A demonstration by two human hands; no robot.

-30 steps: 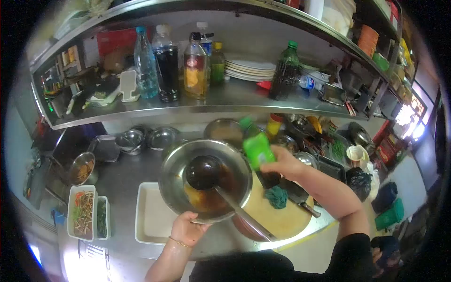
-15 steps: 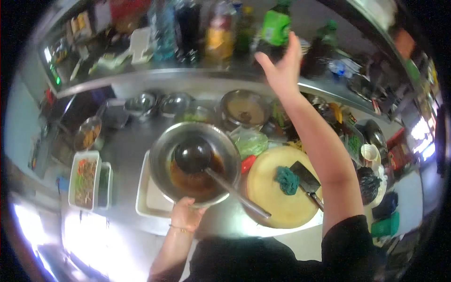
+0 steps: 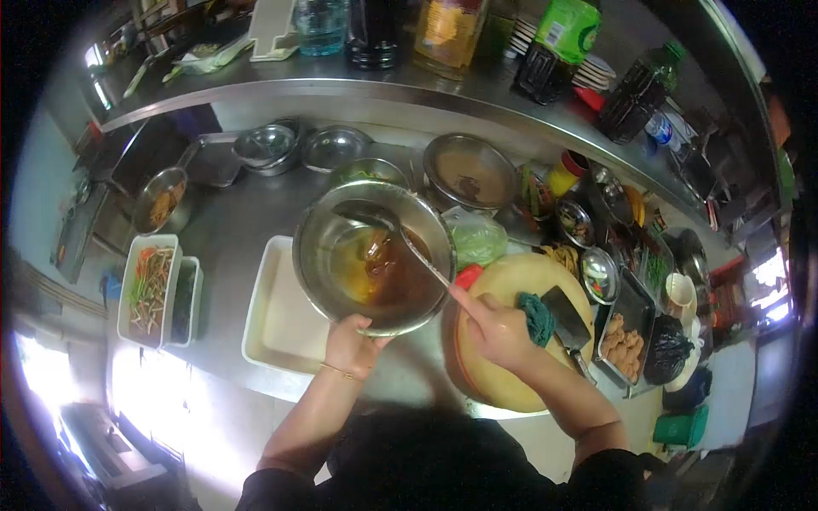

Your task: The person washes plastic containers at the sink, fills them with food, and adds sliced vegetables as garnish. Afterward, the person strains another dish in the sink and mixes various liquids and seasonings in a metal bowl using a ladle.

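Observation:
A large steel mixing bowl [image 3: 319, 285] holds brown, partly oily liquid, and my left hand [image 3: 351, 347] grips its near rim with the thumb over the edge. My right hand [image 3: 497, 328] is closed round the end of a ladle's [image 3: 417, 249] long handle. The ladle's head rests low against the far inner side of the bowl. Behind my right hand lies a round chopping board [image 3: 503, 387] bearing a dark green cloth [image 3: 535, 319] and a cleaver [image 3: 566, 315]. A white tray [image 3: 256, 332] is left of the bowl.
Overhead, a metal shelf [image 3: 341, 89] carries a green-labelled bottle [image 3: 558, 51] and several others. Along the counter's back stand steel bowls [image 3: 470, 170]. Wrapped cabbage [image 3: 477, 237] sits beside the board. At left is a tub of cut vegetables [image 3: 152, 289]; at right, a tray of meat [image 3: 624, 347].
My right hand has come down from the green-labelled bottle on the shelf to the ladle's handle. The ladle has shifted towards the bowl's far side. My left hand stays on the rim.

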